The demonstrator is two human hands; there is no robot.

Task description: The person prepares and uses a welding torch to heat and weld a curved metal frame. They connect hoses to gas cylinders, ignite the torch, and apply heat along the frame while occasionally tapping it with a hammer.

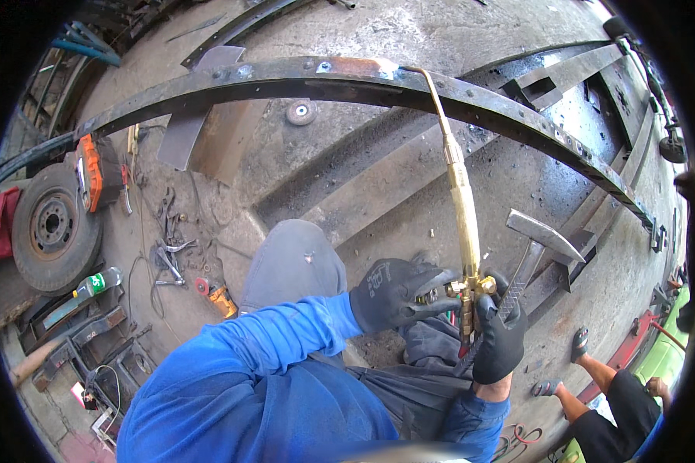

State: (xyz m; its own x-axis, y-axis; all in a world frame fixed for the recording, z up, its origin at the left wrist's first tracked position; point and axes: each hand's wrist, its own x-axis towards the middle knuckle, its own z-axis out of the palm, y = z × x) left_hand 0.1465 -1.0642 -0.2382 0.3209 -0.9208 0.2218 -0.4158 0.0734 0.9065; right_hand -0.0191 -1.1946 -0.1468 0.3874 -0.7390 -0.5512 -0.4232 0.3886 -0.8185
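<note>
A brass gas torch point(462, 212) stretches away from me, and its bent thin tip meets the top of a long steel beam point(286, 75). Beside the tip the metal is rusty brown with a bluish patch; I cannot make out a flame. My left hand point(398, 295), in a black glove, pinches a valve knob on the torch's left side. Gloved as well, my right hand point(500, 339) is closed round the torch's lower end and also round the handle of a hammer point(546, 234). The hammer's head points up and to the right.
Steel channels point(394, 170) lie on the concrete beneath the beam. At left are a wheel point(50, 222), an orange-and-black toolbox point(93, 174), a plastic bottle point(99, 282), hand tools point(170, 258) and an angle grinder point(216, 297). Another person's legs point(594, 378) show at lower right.
</note>
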